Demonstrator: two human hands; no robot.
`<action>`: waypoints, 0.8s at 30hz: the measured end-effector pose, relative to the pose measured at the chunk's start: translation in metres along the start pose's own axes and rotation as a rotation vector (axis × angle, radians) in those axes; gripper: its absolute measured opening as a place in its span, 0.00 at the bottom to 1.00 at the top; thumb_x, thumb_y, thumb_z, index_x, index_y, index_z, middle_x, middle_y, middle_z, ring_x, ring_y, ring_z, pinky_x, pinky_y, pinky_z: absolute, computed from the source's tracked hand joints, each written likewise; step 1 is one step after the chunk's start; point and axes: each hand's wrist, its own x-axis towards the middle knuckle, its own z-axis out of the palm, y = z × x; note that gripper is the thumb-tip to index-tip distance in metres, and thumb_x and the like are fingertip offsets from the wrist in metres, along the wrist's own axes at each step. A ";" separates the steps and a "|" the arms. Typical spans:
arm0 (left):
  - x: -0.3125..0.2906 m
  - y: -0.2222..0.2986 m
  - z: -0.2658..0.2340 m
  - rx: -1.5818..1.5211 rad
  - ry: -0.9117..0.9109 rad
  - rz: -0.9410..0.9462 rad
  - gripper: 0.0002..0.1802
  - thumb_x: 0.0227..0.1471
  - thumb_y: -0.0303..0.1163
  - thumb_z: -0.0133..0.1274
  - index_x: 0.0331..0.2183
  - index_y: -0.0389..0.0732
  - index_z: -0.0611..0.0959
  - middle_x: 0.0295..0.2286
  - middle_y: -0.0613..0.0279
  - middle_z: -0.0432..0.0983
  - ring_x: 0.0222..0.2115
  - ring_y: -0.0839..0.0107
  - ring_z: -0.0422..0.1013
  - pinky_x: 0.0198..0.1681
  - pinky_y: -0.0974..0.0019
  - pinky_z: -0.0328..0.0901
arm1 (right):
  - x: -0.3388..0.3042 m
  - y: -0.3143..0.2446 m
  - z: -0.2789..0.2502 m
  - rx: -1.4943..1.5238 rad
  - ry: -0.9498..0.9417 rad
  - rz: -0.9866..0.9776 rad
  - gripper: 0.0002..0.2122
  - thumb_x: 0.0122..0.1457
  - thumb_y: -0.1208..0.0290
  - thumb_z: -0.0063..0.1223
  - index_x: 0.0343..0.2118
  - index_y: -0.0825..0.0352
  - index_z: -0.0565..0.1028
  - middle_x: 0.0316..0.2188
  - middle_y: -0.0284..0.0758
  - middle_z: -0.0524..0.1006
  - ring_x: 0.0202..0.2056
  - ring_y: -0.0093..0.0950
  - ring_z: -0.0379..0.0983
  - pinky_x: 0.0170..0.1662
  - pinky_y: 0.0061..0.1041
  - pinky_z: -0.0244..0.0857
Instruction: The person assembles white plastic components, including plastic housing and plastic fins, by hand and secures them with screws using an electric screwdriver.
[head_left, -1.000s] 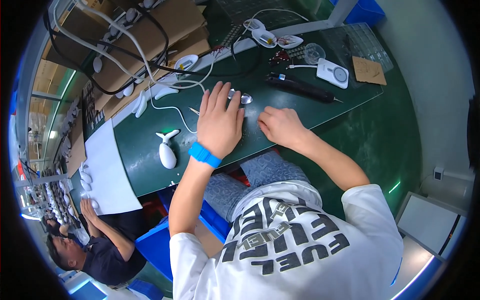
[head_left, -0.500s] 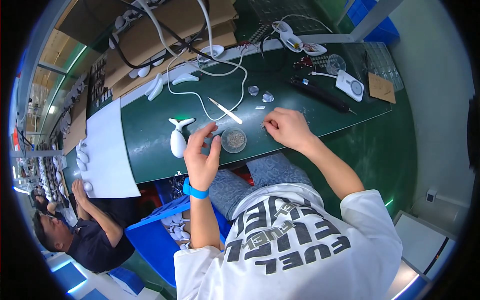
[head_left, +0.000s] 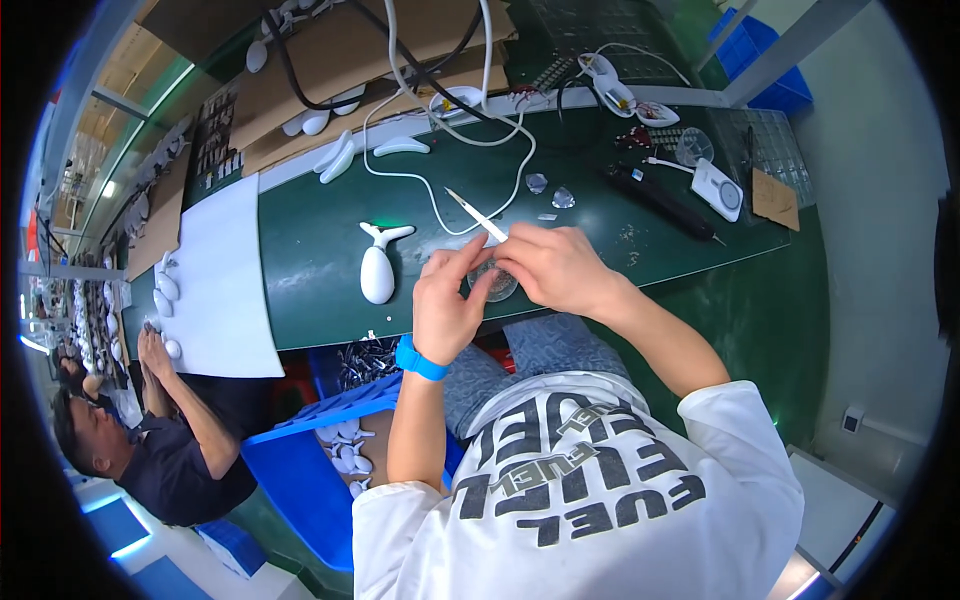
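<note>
My right hand (head_left: 560, 265) has its thumb and fingers pressed together in a pinch; whatever is between them is too small or hidden. Its fingertips meet those of my left hand (head_left: 445, 305), whose thumb and forefinger stay apart. Below both sits a round clear dish (head_left: 500, 288) with small metallic pieces, partly covered by my fingers. White-handled tweezers (head_left: 475, 213) lie just beyond, their handle end close to my right fingers. To the left of my hands a white whale-shaped device (head_left: 377, 274), its tail pointing away, rests on the green tabletop (head_left: 310, 270).
A black electric screwdriver (head_left: 660, 203), a white charger-like block (head_left: 717, 190) and cardboard (head_left: 775, 198) lie right. Two clear faceted pieces (head_left: 563, 198) and a looping white cable (head_left: 420, 178) lie beyond my hands. A blue bin (head_left: 290, 480) holds white parts; a co-worker (head_left: 180, 450) sits left.
My right hand has left the tabletop at the right and come to the dish. My left hand has moved right to meet it. The view has shifted slightly.
</note>
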 end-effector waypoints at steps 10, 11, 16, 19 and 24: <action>-0.009 -0.008 0.004 0.203 0.061 -0.035 0.15 0.47 0.22 0.66 0.40 0.38 0.89 0.30 0.56 0.85 0.32 0.59 0.78 0.39 0.59 0.72 | 0.000 0.005 0.020 -0.030 -0.006 -0.091 0.05 0.54 0.75 0.63 0.33 0.63 0.80 0.30 0.32 0.76 0.28 0.37 0.78 0.26 0.36 0.69; -0.010 -0.009 0.004 0.203 0.064 -0.044 0.14 0.46 0.22 0.67 0.39 0.39 0.89 0.30 0.57 0.85 0.32 0.59 0.78 0.38 0.59 0.72 | 0.000 0.004 0.020 -0.021 -0.001 -0.088 0.05 0.54 0.76 0.63 0.33 0.63 0.80 0.30 0.32 0.76 0.28 0.37 0.78 0.27 0.36 0.69; -0.011 -0.009 0.005 0.204 0.062 -0.073 0.13 0.46 0.23 0.67 0.38 0.40 0.89 0.29 0.58 0.85 0.32 0.60 0.78 0.39 0.60 0.72 | -0.002 0.003 0.017 0.060 0.039 -0.031 0.04 0.55 0.75 0.63 0.33 0.63 0.80 0.29 0.33 0.76 0.27 0.38 0.77 0.27 0.36 0.70; -0.009 -0.009 0.002 0.190 0.078 -0.035 0.12 0.46 0.23 0.67 0.37 0.40 0.89 0.30 0.58 0.85 0.32 0.59 0.77 0.39 0.59 0.71 | -0.003 0.005 0.016 0.044 0.026 -0.029 0.04 0.55 0.75 0.63 0.33 0.63 0.81 0.29 0.33 0.76 0.27 0.38 0.77 0.27 0.36 0.70; -0.005 -0.002 -0.003 0.272 0.028 0.031 0.09 0.46 0.23 0.66 0.35 0.39 0.88 0.31 0.59 0.84 0.35 0.55 0.75 0.42 0.56 0.69 | -0.005 0.005 0.016 -0.001 0.009 -0.030 0.04 0.56 0.74 0.63 0.33 0.63 0.81 0.29 0.33 0.76 0.27 0.38 0.77 0.27 0.36 0.69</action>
